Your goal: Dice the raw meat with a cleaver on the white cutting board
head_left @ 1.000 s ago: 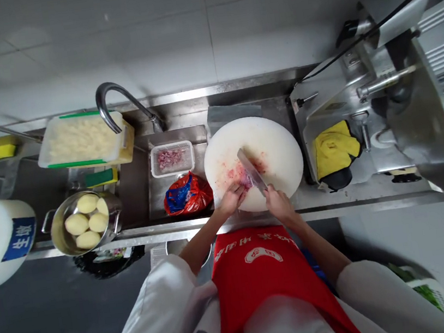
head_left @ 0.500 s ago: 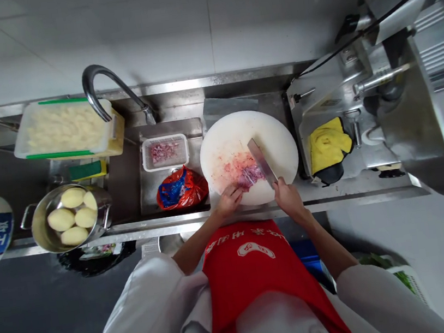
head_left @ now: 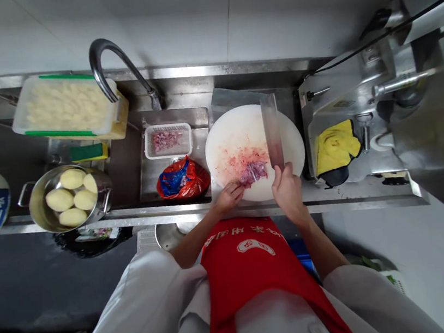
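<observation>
A round white cutting board [head_left: 233,126] with red stains lies over the counter. On its lower part is a piece of dark reddish-purple meat [head_left: 255,172]. My left hand [head_left: 230,196] is at the board's near edge, its closed fingers at the left end of the meat. My right hand [head_left: 286,187] is wrapped round the handle of a cleaver [head_left: 272,129], whose broad blade points away from me, to the right of the meat and apart from it. The handle is mostly hidden in my fingers.
Left of the board, a sink holds a white basket [head_left: 169,153] of chopped meat and a red plastic bag [head_left: 193,184]. Further left are a pot [head_left: 38,206] of peeled potatoes, a lidded container [head_left: 67,106] and a faucet [head_left: 123,53]. Right, a yellow cloth [head_left: 335,145] lies by a metal machine [head_left: 422,122].
The cleaver has moved rightward, off the meat, and its blade has turned from slanting left to nearly straight away from me. My left hand stays by the meat. The whole view has tilted slightly.
</observation>
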{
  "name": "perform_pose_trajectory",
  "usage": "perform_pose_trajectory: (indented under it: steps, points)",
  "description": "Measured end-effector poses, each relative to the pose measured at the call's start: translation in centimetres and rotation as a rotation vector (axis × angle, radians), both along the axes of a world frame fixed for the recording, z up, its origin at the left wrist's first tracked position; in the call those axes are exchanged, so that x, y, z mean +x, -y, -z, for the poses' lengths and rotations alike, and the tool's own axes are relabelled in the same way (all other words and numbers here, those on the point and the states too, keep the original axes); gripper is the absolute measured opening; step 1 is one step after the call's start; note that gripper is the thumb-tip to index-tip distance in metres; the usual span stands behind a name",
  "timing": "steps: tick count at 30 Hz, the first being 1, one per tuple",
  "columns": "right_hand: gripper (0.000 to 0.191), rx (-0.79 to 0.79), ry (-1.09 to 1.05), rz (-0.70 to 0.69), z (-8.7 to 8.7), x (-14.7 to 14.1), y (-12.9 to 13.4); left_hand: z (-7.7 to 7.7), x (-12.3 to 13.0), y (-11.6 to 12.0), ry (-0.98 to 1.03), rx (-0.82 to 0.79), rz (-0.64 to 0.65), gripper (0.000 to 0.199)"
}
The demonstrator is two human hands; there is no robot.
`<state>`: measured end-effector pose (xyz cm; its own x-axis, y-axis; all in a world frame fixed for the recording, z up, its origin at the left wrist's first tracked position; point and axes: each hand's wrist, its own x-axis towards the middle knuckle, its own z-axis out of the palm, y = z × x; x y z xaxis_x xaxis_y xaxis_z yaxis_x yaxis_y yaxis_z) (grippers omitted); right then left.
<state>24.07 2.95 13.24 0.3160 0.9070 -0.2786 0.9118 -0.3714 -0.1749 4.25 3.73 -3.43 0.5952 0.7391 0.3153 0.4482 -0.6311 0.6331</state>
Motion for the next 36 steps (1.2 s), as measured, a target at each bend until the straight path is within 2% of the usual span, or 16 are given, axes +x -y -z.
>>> perform_pose_trajectory:
  steps: [5,9,11,16,20,22,25,28,30,33,36]
  points:
    - [0.027,-0.249,-0.122,-0.007,2.4,-0.4,-0.2,0.0,-0.3,-0.4,0.009,-0.028,-0.023,0.025]
    - [0.033,-0.158,-0.069,-0.059,1.9,0.2,-0.3,0.1,-0.6,-0.7,0.019,-0.048,-0.036,0.023]
    - [0.039,-0.103,-0.052,-0.040,1.8,-0.2,0.0,0.1,-0.6,-0.7,0.016,-0.030,-0.025,0.023]
    - [0.034,-0.235,-0.164,-0.007,4.0,-1.8,0.8,-0.3,-0.7,-0.7,0.010,-0.025,-0.013,0.023]
    - [0.041,-0.203,-0.190,0.008,5.1,-1.6,0.8,-1.1,-1.1,-0.8,0.013,-0.034,0.018,0.020]
    - [0.043,-0.197,-0.198,0.007,5.0,-1.5,0.7,-1.6,-0.7,-1.2,0.051,-0.040,0.015,0.019]
    - [0.043,-0.198,-0.201,-0.005,4.9,-1.6,0.6,-2.3,1.3,-2.5,0.121,-0.086,-0.041,0.021]
    - [0.041,-0.186,-0.192,-0.011,5.0,-1.7,0.6,-2.5,3.5,-4.2,0.094,-0.137,-0.030,0.021]
    - [0.038,-0.169,-0.182,-0.016,4.6,-1.6,0.6,-2.4,4.2,-4.6,0.056,-0.150,-0.005,0.022]
    - [0.035,-0.095,-0.134,0.005,3.3,-1.3,0.7,-2.4,3.3,-3.8,0.094,-0.147,-0.049,0.022]
    - [0.041,0.048,-0.068,0.038,1.9,-1.4,0.7,-2.5,1.5,-2.0,0.193,-0.134,-0.202,0.022]
